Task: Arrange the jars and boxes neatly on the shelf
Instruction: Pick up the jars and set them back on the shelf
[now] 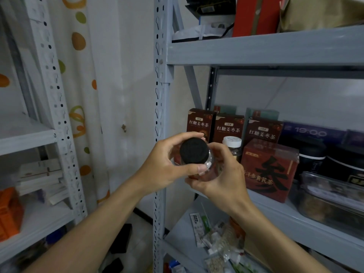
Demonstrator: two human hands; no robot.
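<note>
Holding a clear jar (199,166) with a black lid (194,151) in both hands, I have it in the air at the front left corner of the grey shelf (307,219). My left hand (167,166) curls round the lid from the left, thumb across its near edge; my right hand (222,178) cups the jar's body from below and the right. Behind stand three brown tea boxes (228,129), a white-capped jar (233,147) and a red box (269,170).
</note>
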